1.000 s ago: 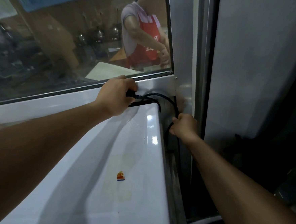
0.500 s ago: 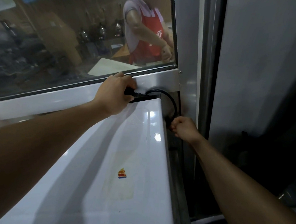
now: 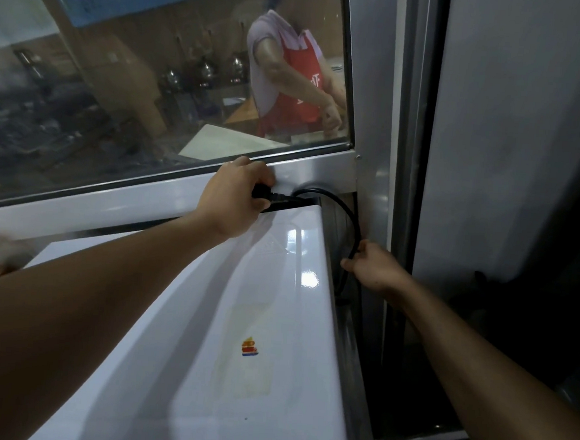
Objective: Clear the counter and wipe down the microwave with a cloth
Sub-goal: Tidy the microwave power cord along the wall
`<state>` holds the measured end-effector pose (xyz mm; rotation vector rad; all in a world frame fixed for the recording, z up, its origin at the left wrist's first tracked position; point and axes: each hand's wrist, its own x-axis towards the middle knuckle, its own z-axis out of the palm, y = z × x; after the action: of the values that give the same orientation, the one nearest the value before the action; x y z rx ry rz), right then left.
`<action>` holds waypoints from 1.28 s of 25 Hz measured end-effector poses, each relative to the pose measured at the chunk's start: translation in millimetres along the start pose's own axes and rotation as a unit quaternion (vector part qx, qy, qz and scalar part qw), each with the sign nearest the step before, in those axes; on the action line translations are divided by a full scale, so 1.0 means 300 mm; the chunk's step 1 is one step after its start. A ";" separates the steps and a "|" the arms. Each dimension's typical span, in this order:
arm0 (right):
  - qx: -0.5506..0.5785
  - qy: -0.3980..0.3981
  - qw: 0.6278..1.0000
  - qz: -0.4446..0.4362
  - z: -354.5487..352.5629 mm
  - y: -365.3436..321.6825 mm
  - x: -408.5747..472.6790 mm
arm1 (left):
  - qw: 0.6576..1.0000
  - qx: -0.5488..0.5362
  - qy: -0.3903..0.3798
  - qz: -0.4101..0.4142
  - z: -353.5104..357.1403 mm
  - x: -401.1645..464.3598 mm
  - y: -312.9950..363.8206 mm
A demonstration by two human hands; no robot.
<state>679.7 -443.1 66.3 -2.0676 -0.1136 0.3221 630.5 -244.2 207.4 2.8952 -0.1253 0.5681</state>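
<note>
Both hands' grip on black cord [image 3: 345,213]

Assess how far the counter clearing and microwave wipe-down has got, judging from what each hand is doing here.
Done: nothing visibly wiped; a sticker and yellowish stain remain on the white microwave top. In hand: the left hand closes its grip on the black plug at the back edge, while the right hand holds the cord beside the microwave. Left: wiping; no cloth is in view, and the counter is barely visible.

Narrow gap [image 3: 343,244] beside microwave [image 3: 240,319]
</note>
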 end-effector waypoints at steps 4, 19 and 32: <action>-0.014 0.009 1.000 0.010 -0.018 0.000 -0.008 | 1.000 -0.009 0.008 0.001 0.007 -0.005 -0.004; 0.016 0.008 1.000 0.011 -0.023 0.009 -0.023 | 0.995 0.083 0.047 0.005 0.021 -0.043 -0.013; 0.036 0.013 0.999 0.023 -0.019 0.005 -0.046 | 0.998 0.056 0.019 -0.006 0.000 -0.074 -0.036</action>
<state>667.8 -451.8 70.1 -2.0040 -0.0390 0.3229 611.2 -232.7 197.2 2.9896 -0.0739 0.6484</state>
